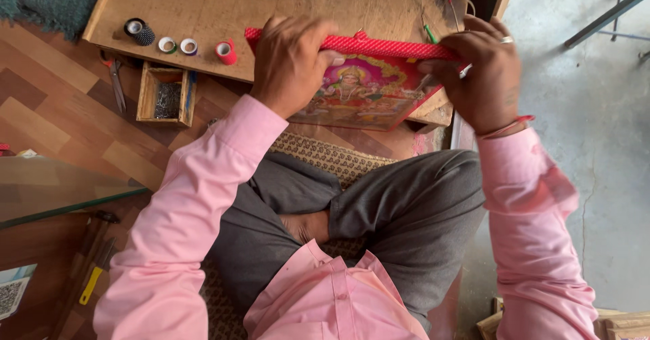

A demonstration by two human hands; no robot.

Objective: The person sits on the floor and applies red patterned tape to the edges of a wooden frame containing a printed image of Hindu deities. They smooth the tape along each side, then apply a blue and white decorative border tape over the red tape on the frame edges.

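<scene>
Pink sleeves [203,198] and grey-trousered crossed legs [379,211] fill the near view, the person seated on a woven mat [332,157]. Beyond lies a low wooden board [223,8], serving as a work surface. A colourful framed picture [365,93] rests tilted on its near edge, apparently so the red strip [379,45] along its far side can be pressed down. Left hand [290,62] and right hand [482,76] are apart, each clamped on one end. Far left sit a box of nails [166,96] and tape rolls [183,45], within reach.
</scene>
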